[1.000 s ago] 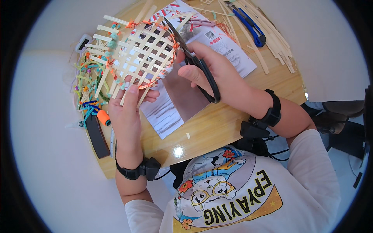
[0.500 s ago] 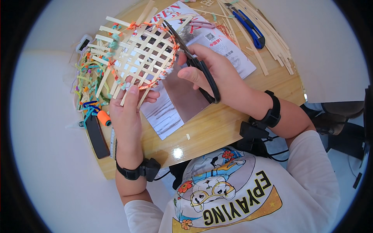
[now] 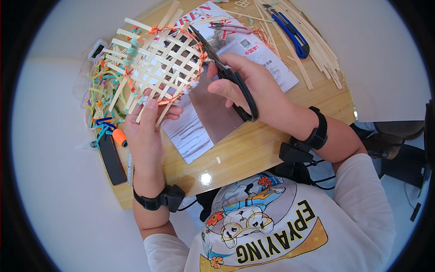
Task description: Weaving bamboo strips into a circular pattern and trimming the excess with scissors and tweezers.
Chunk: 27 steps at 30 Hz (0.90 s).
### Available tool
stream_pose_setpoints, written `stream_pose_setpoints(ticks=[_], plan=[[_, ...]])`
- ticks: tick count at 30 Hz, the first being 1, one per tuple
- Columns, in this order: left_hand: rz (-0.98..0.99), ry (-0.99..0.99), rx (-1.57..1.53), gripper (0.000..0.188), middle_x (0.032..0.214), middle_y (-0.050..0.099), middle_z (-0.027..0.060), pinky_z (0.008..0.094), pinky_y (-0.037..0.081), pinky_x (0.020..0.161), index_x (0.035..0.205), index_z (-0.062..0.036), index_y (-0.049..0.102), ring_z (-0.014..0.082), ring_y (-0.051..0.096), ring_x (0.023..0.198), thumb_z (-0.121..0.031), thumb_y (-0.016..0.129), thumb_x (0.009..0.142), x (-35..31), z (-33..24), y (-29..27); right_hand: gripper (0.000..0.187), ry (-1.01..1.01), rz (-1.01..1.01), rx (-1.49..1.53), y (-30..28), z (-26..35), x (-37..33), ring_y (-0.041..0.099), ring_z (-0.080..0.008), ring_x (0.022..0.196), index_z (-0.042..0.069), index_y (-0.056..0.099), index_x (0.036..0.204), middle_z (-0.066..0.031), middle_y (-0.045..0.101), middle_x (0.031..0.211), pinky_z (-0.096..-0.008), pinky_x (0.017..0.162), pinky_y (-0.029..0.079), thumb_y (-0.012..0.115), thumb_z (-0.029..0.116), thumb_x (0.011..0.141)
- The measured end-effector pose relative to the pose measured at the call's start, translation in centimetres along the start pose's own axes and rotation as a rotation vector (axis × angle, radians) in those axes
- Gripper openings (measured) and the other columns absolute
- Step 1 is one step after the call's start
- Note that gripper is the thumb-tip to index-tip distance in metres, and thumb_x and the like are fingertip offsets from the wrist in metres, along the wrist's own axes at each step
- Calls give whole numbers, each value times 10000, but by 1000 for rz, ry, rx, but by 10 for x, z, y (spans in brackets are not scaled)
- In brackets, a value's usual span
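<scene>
My left hand [image 3: 145, 122] pinches the lower rim of a round woven lattice [image 3: 164, 68] made of pale flat strips. Orange cord and tufts of teal and white yarn wrap its edge. Strip ends of uneven length stick out on its left and lower sides. In my right hand [image 3: 248, 81] is a pair of black-handled scissors [image 3: 244, 97], thumb and fingers around the grips. The scissor blades point up and left along the lattice's right rim, slightly parted. Whether they touch a strip I cannot tell.
Beneath the lattice lies a magazine [image 3: 190, 147] on the wooden table [image 3: 244, 156]. Far right are a blue utility knife [image 3: 292, 34] and a bundle of pale strips [image 3: 324, 54]. Pink snips [image 3: 233, 28] rest on the magazine. Coloured yarn pieces [image 3: 102, 90] and a dark bar [image 3: 112, 158] line the left edge.
My left hand and the lattice have shifted slightly left. A short strip end seen beside the blades no longer shows there. My right hand with the scissors has barely moved.
</scene>
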<state>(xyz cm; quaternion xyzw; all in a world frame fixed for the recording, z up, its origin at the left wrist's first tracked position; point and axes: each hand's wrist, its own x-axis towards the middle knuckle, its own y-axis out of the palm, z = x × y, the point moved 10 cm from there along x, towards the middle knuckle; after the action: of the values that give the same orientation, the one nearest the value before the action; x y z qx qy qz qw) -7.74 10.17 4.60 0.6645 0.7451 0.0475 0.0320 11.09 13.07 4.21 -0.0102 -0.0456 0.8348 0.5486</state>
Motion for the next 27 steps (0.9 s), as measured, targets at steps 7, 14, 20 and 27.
stream_pose_setpoints(ticks=[7,14,20,27], plan=[[-33,-10,11,399,934,648,219,303,525,640,1204,147,448,253,665,721,-132,483,920,0,0,-4,421,5,42,49,4,-4,-1,506,-47,641,59,527,1052,17,511,777,-202,577,406,643,409,849],[-28,8,-4,406,918,648,222,311,532,634,1201,154,441,257,667,724,-132,484,916,1,-3,-6,625,-87,76,27,5,1,1,473,-60,706,40,492,1149,37,454,756,-217,630,389,572,570,827],[-11,9,8,409,918,647,224,313,537,631,1193,155,445,260,669,727,-137,495,911,4,-2,-10,690,-119,68,37,3,5,2,455,-64,708,27,497,1141,32,428,749,-216,628,380,547,625,800],[-1,-26,17,391,929,644,235,316,540,633,1167,149,466,269,669,731,-142,502,909,4,1,-9,715,-120,72,23,3,5,2,455,-62,712,10,510,1117,29,431,756,-209,621,373,543,645,788]])
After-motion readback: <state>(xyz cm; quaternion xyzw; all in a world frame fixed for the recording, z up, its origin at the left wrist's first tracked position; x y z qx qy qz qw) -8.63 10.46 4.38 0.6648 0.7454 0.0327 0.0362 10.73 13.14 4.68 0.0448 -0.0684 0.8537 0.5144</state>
